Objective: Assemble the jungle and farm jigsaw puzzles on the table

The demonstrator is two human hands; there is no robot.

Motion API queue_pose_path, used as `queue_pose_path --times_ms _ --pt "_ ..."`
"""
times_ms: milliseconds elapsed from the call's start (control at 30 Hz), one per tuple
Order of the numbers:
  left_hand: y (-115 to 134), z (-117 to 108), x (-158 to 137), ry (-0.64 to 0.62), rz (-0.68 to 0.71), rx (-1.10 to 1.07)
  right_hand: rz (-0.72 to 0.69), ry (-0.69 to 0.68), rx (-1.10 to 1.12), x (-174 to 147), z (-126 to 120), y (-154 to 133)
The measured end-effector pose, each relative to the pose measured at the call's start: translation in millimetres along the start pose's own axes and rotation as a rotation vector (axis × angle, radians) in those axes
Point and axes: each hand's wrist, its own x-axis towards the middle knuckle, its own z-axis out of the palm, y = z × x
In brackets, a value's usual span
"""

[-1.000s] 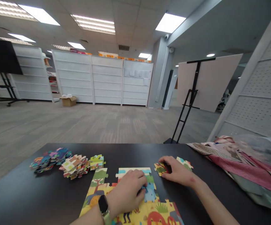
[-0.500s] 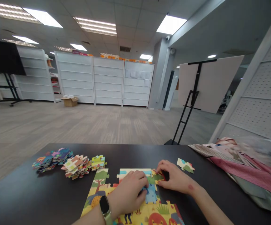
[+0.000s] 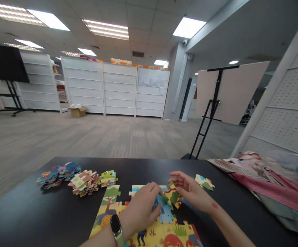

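My left hand (image 3: 145,206), with a watch (image 3: 115,224) on its wrist, curls over a partly assembled jigsaw puzzle (image 3: 155,231). Its fingers and thumb close at a blue elephant puzzle piece (image 3: 165,213); their tips are partly hidden. Just right of them, a yellow and green puzzle piece (image 3: 174,196) sits tilted and askew at the puzzle's upper right. My right hand (image 3: 191,192) is beside this piece, fingers stretched apart, the lower ones close to its right edge; whether they touch it I cannot tell. A loose puzzle piece (image 3: 205,181) lies beyond my right hand.
On the dark table (image 3: 17,219), piles of blue-purple pieces (image 3: 58,175), mixed-colour pieces (image 3: 85,182) and green-yellow pieces (image 3: 108,178) stand at the back left. Fabric and plastic (image 3: 270,185) cover the right side. A black easel stand (image 3: 205,127) rises behind the table.
My right hand has lifted slightly and spread its fingers from the yellow and green piece. That piece has turned and tilted out of line. My left hand has barely moved.
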Motion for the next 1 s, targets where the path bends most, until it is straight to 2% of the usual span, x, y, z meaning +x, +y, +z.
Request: queue_pose_path --times_ms 333,533,700,833,1000 --pt "-7.6 9.1 0.0 0.019 0.025 -0.041 0.035 -0.082 0.118 -0.2 12.6 7.2" --pt "-11.2 11.4 1.8 0.034 0.096 -0.039 0.031 -0.079 0.053 1.1 13.1 5.5" --pt "-7.7 5.6 0.2 0.046 0.073 -0.04 0.259 -0.173 -0.157 -4.1 -1.7 -0.5" --pt "-5.1 1.4 -1.7 -0.017 0.124 -0.033 0.319 -0.18 -0.24 -8.4 -18.4 -2.7" --pt "-2.0 -1.6 -2.7 -0.153 0.291 -0.046 0.346 -0.191 -0.313 -10.0 -26.9 1.2"
